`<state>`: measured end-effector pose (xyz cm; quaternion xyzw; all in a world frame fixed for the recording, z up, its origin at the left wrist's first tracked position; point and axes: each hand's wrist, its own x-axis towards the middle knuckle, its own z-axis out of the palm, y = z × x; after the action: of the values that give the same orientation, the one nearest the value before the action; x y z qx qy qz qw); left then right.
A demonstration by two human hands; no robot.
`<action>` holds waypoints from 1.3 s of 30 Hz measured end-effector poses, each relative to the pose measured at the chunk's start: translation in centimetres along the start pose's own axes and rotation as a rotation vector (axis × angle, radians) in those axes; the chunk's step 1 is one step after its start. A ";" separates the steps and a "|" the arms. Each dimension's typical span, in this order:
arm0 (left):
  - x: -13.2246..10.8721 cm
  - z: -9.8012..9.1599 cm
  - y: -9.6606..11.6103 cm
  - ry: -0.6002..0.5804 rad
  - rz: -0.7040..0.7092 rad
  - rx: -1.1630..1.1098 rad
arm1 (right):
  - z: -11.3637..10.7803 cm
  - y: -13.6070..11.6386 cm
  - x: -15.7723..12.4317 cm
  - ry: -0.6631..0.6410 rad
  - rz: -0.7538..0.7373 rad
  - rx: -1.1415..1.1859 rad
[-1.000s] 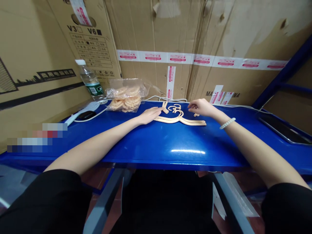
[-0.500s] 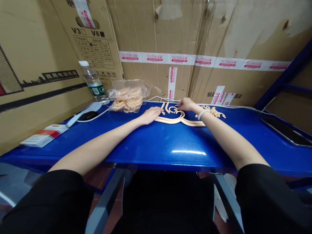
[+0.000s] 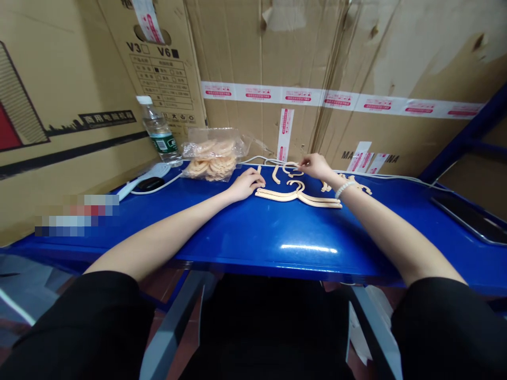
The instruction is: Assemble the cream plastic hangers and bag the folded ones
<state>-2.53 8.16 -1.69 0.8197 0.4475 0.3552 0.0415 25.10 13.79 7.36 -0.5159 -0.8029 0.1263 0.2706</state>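
Several cream-coloured curved pieces lie on the blue tabletop. Long curved strips (image 3: 277,196) meet in the middle below a small hook-shaped piece (image 3: 299,186). My right hand (image 3: 316,167) is closed, pinching one end of a thin curved cream-coloured piece (image 3: 288,165) behind the hook. Left of the strips, my left hand (image 3: 246,184) rests on the table with fingers curled together; whatever is at its fingertips is too small to tell. A short bent strip (image 3: 276,174) lies between the hands. More loose pieces (image 3: 360,184) lie beyond my right wrist, partly hidden by it.
A clear bag of similar pieces (image 3: 214,158) sits behind my left hand, near a water bottle (image 3: 164,140). A pale-handled object (image 3: 142,177) and a blurred-out box lie at left. A phone (image 3: 471,216) is at right. Cardboard boxes (image 3: 245,121) wall the back; a white cable runs along them.
My right hand has moved slightly up and right, with the thin curved piece shifting away from the hook. My left fingers have gone from flat to curled. The view has turned a little.
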 end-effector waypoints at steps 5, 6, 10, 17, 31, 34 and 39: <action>-0.5 -0.6 1.8 0.095 0.053 -0.050 | -2.8 0.2 -6.2 0.061 -0.013 0.387; -0.6 -0.8 2.4 0.122 0.068 -0.065 | -3.1 0.3 -7.7 0.049 -0.013 0.461; -1.1 -1.6 5.6 0.197 0.119 -0.128 | -3.2 0.3 -11.8 -0.017 0.000 0.694; -2.5 -0.9 10.9 0.156 0.134 -0.524 | -0.9 -0.7 -12.8 -0.222 0.152 1.033; -3.3 0.6 11.8 -0.041 -0.142 -0.981 | 0.4 -1.2 -14.0 -0.392 0.076 1.093; -3.4 0.8 11.9 -0.091 -0.126 -0.954 | 0.7 -1.3 -14.2 -0.434 0.084 1.086; -3.6 0.7 12.1 -0.040 -0.058 -0.849 | 0.7 -1.6 -14.4 -0.465 0.088 1.106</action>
<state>5.13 -1.59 0.53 0.7235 0.2836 0.4906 0.3942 28.16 0.28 3.21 -0.2901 -0.6341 0.6460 0.3106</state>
